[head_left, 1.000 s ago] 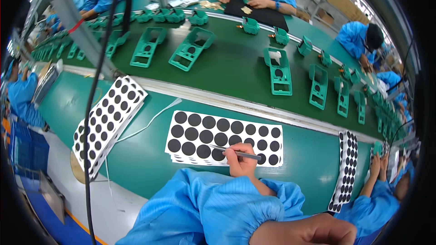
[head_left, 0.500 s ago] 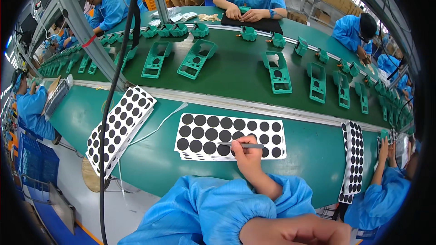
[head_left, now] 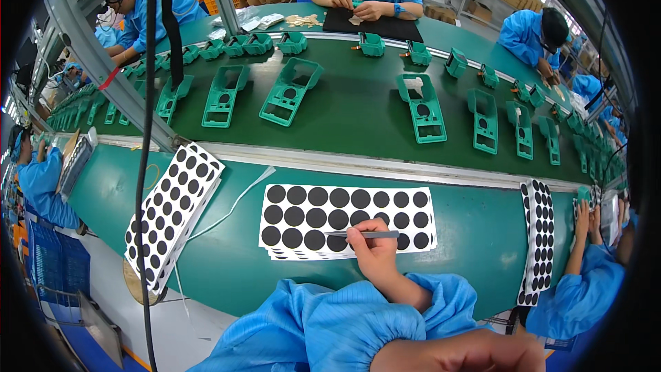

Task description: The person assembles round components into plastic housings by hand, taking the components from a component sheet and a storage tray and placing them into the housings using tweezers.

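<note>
Pinching tweezers (head_left: 383, 234) in the right hand (head_left: 376, 253), held them over black discs (head_left: 315, 240) on a white sheet (head_left: 370, 209); could not tell the grip of the left hand (head_left: 482, 351).

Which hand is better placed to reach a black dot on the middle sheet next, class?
Probably the right hand: it holds the tweezers over the sheet. The left hand is off the sheet, at the picture's lower edge.

Head-worn fisheye view, downward onto the hands (head_left: 376, 256)
</note>
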Demonstrator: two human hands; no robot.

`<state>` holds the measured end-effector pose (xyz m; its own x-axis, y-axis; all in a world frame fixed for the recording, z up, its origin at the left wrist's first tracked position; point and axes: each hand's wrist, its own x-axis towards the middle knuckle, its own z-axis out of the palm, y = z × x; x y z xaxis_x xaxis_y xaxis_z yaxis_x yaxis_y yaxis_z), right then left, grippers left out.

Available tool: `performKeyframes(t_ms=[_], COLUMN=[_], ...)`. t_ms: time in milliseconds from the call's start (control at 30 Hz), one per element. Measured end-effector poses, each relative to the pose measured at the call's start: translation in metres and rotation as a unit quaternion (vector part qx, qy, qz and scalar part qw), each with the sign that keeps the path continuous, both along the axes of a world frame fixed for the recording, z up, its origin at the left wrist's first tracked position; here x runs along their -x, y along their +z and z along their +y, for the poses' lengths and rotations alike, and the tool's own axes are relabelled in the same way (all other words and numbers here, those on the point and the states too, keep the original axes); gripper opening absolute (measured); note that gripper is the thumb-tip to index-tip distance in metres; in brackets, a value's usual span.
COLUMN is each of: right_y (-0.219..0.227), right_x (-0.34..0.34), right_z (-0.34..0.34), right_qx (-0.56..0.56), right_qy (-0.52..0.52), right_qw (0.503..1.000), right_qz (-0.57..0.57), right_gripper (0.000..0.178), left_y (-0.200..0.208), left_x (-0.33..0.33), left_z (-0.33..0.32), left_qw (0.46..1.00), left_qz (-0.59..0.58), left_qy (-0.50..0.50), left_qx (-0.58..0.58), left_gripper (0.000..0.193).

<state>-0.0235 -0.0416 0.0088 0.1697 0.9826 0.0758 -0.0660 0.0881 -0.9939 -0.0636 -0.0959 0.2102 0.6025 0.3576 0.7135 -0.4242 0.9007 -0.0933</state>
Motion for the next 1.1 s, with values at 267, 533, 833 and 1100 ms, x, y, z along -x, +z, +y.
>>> performKeyframes(t_ms=[267, 533, 833, 1100], right_y=[0.003, 0.002, 0.003, 0.005], right_x=[0.004, 0.006, 0.009, 0.006], right_z=[0.002, 0.003, 0.002, 0.0], right_qx=[-0.018, -0.02, -0.006, -0.023], right_qy=[-0.032, -0.036, -0.024, -0.033], right_qw=[0.999, 0.998, 0.999, 0.999], right_qz=[0.033, 0.038, 0.028, 0.02], right_gripper=[0.014, 0.015, 0.015, 0.013], left_y=[-0.002, 0.005, -0.013, 0.003], left_x=[0.003, 0.011, -0.013, 0.0], left_z=[0.005, 0.01, 0.011, 0.009], left_qw=[0.998, 0.988, 0.998, 0.991], left_qz=[0.042, 0.098, 0.055, 0.093], left_qy=[-0.035, -0.118, 0.008, -0.077], left_qx=[-0.013, 0.008, -0.019, 0.063], left_gripper=[0.026, 0.023, 0.016, 0.012])
